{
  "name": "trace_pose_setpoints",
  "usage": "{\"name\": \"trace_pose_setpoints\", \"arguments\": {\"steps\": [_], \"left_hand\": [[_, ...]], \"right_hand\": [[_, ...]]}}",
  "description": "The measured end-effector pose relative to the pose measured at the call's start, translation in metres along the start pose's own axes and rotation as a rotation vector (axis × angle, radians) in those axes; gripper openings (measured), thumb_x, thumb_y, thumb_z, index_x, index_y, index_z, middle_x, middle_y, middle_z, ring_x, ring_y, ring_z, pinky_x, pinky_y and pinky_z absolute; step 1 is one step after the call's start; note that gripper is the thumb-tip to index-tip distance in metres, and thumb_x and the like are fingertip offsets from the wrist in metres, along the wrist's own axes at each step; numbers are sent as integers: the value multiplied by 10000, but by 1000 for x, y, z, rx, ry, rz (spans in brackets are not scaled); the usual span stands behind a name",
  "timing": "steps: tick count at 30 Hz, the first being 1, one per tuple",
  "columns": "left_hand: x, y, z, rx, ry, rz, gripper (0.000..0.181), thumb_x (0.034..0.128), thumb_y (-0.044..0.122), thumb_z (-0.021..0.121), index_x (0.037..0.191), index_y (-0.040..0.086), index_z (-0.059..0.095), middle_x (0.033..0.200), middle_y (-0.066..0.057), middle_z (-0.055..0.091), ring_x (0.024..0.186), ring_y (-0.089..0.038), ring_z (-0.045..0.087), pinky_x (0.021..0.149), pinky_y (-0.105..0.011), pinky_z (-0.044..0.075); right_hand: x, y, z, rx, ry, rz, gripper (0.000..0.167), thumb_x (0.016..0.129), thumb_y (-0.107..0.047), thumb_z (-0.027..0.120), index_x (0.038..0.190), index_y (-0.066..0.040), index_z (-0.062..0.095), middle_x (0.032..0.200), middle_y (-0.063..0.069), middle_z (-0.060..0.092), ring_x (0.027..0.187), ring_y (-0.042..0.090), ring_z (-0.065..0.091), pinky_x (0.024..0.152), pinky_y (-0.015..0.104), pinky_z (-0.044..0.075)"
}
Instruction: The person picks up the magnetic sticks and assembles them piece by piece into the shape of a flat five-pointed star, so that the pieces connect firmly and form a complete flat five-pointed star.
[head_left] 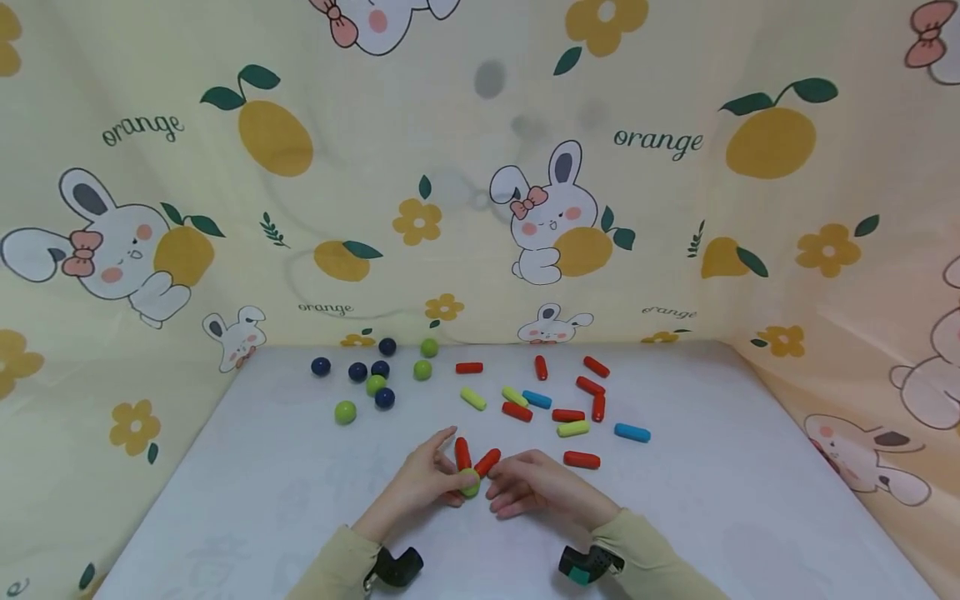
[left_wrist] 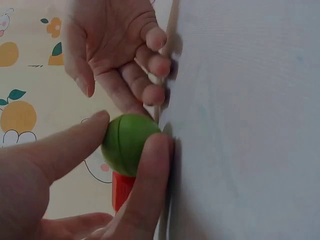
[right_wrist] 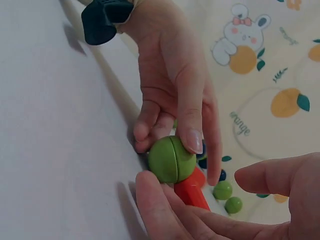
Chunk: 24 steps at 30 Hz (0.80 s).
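A green ball (head_left: 469, 482) is pinched between the thumb and a finger of my left hand (head_left: 426, 477), low over the table. Two red sticks meet the ball's far side and spread apart like a V: one red stick (head_left: 462, 455) on the left, another red stick (head_left: 487, 462) on the right. In the right wrist view the green ball (right_wrist: 172, 159) shows a seam, with a red stick (right_wrist: 191, 194) against it. My right hand (head_left: 551, 487) is just right of the ball, fingers loosely bent, holding nothing visible. The left wrist view shows its relaxed fingers beyond the ball (left_wrist: 131, 145).
Dark blue balls (head_left: 357, 372) and green balls (head_left: 346, 412) lie at the back left of the white table (head_left: 247, 467). Red sticks (head_left: 582, 460), yellow-green sticks (head_left: 573, 428) and blue sticks (head_left: 632, 432) are scattered behind and right of my hands. A patterned cloth (head_left: 465, 275) hangs behind.
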<state>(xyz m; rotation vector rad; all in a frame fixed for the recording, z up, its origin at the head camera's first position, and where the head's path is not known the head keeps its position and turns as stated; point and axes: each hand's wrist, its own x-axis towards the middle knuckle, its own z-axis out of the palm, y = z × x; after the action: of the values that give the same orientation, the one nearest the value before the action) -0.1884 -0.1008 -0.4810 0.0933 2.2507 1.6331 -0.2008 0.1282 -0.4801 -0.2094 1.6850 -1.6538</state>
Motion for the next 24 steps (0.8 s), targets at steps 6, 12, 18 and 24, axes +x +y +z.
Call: {"name": "trace_pose_setpoints", "arguments": {"steps": [6, 12, 18, 24], "left_hand": [[1, 2, 2, -26, -29, -36, 909, 768, 264, 812, 1464, 20, 282, 862, -120, 602, 637, -205, 669, 628, -311, 571], [3, -1, 0, -131, -73, -27, 613, 920, 200, 655, 1399, -11, 336, 901, -144, 619, 716, -219, 673, 667, -328, 576], [2, -1, -3, -245, -130, -38, 398, 1001, 93, 472, 1352, -41, 342, 961, -183, 637, 803, -251, 678, 731, -355, 572], [1, 0, -4, -279, -153, -34, 347, 1001, 41, 426, 1330, -34, 346, 1012, -202, 626, 879, -295, 674, 779, -362, 561]], "right_hand": [[0, -7, -1, -70, 60, -30, 477, 988, -279, 525, 1315, 67, 484, 1081, 167, 645, 925, 275, 667, 815, 331, 547], [1, -10, -4, -112, 74, -64, 458, 1001, -241, 500, 1332, 74, 471, 1128, 147, 631, 981, 290, 650, 855, 354, 532], [-1, -12, -9, -199, 99, -107, 469, 982, -239, 540, 1351, 43, 473, 1240, 149, 588, 1049, 272, 614, 917, 396, 499], [-1, -10, -10, -353, 149, -139, 553, 890, -211, 685, 1367, -25, 477, 1237, 115, 597, 1068, 248, 575, 902, 432, 493]]}}
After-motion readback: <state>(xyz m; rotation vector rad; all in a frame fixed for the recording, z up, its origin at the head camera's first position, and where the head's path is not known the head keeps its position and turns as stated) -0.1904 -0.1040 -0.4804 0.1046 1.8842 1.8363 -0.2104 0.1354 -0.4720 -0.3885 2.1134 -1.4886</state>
